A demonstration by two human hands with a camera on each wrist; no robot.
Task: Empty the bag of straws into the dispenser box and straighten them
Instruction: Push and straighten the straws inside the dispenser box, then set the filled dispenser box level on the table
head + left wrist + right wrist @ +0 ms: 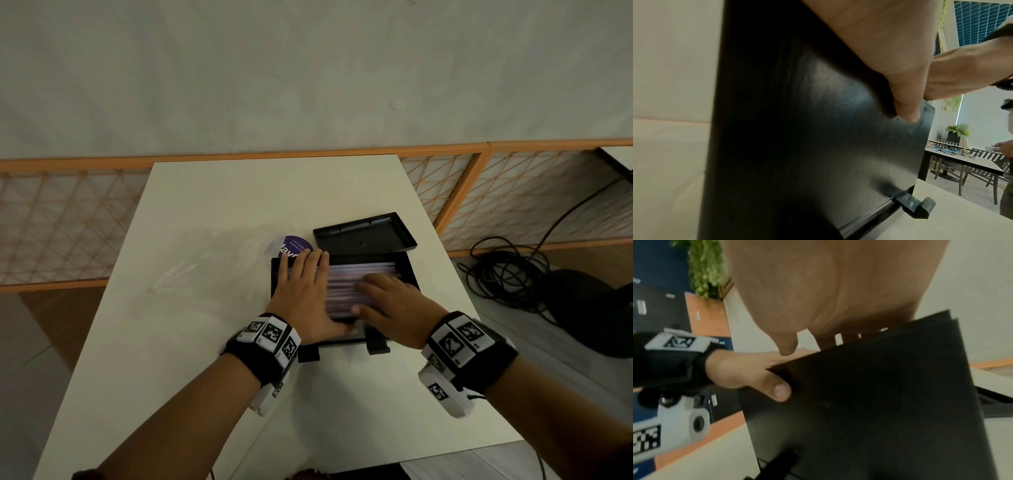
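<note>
The black dispenser box [410,272] stands on the white table [205,359], its lid [364,233] swung open at the back. Pale wrapped straws [346,284] lie lengthwise inside it. My left hand [305,284] lies flat over their left ends with fingers straight, its thumb [777,391] against the box's front wall [879,402]. My right hand [387,298] rests flat on the straws' right part, fingers pointing left. Left of the box lies the clear plastic bag [212,263] with a purple label [293,245]. The left wrist view shows the box's front wall [797,129] and the left thumb [906,110].
Two short black feet [376,346] stick out at the box's front. Black cables [507,270] and a dark seat [589,308] are on the floor to the right. An orange lattice partition [68,219] runs behind the table. Another person's hand [1003,147] shows far off.
</note>
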